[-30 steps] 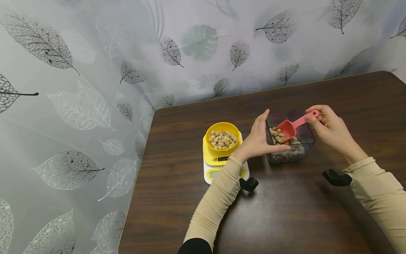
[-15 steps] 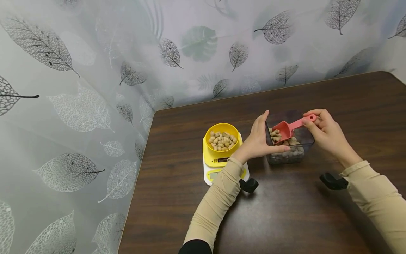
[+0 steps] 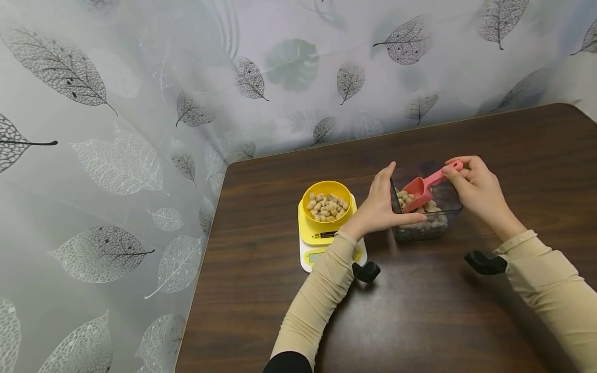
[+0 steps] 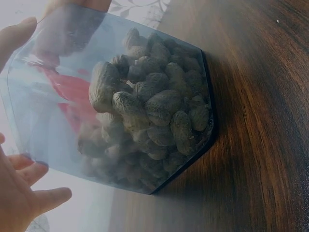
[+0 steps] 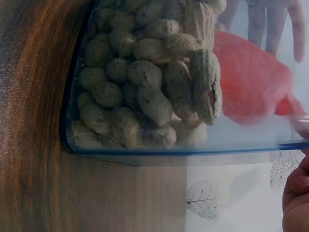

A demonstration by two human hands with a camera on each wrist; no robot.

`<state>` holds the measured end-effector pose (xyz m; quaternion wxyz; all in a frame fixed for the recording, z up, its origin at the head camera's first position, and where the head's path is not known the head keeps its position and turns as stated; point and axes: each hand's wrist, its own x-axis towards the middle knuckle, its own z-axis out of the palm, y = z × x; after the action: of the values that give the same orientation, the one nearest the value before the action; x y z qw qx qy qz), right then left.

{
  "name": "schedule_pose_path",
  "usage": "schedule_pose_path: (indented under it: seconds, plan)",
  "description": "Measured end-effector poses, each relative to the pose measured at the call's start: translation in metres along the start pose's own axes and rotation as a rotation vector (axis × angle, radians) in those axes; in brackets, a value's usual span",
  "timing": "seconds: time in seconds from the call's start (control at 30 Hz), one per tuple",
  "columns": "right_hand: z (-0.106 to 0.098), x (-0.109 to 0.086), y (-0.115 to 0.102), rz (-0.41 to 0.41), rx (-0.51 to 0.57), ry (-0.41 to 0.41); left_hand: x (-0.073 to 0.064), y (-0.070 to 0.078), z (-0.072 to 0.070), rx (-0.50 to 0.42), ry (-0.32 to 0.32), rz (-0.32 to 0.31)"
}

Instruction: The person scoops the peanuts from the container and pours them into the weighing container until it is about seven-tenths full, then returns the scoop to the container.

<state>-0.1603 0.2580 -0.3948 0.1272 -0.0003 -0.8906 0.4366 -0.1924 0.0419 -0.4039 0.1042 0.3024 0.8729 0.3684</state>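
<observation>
A clear plastic container (image 3: 420, 231), partly filled with unshelled peanuts (image 4: 169, 106), stands on the table. My left hand (image 3: 376, 207) is spread about its left front corner, thumb straight along the front rim and fingers along the left side. My right hand (image 3: 485, 191) pinches the handle of a pink scoop (image 3: 421, 192) between thumb and fingers. The scoop's head is tilted down inside the container, against the peanuts. Through the clear wall in the right wrist view, the red-pink scoop head (image 5: 251, 82) shows beside the nuts. How many nuts it carries is hard to tell.
Left of the container, a yellow bowl (image 3: 305, 210) of peanuts sits on a yellow and white kitchen scale (image 3: 305, 233). My left forearm partly covers the scale's display. A leaf-patterned curtain or sheet (image 3: 294, 103) hangs behind and left of the brown wooden table (image 3: 252, 259).
My right hand and the scoop have shifted slightly left within the container, and the handle now tilts more steeply. My left hand, the bowl and the scale stay put.
</observation>
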Motion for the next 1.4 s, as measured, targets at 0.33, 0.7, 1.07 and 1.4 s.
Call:
schedule_pose_path:
  seconds: [0.33, 0.7, 1.07, 1.4]
  plan:
    - [-0.0040, -0.0004, 0.0053, -0.068, 0.056, -0.089, -0.0006, 0.0022, -0.0006, -0.009, 0.001, -0.012]
    - [-0.0050, 0.0010, 0.0008, 0.016, 0.015, -0.077, 0.0004, 0.0018, 0.0003, -0.023, -0.019, 0.005]
    - [-0.0034, -0.0003, 0.0002, 0.031, 0.033, -0.094, -0.0013, 0.0012, 0.0001, -0.018, -0.013, 0.008]
    - [-0.0042, -0.0044, -0.0003, 0.018, 0.106, -0.107, -0.0001, -0.0001, 0.0009, -0.012, -0.005, 0.016]
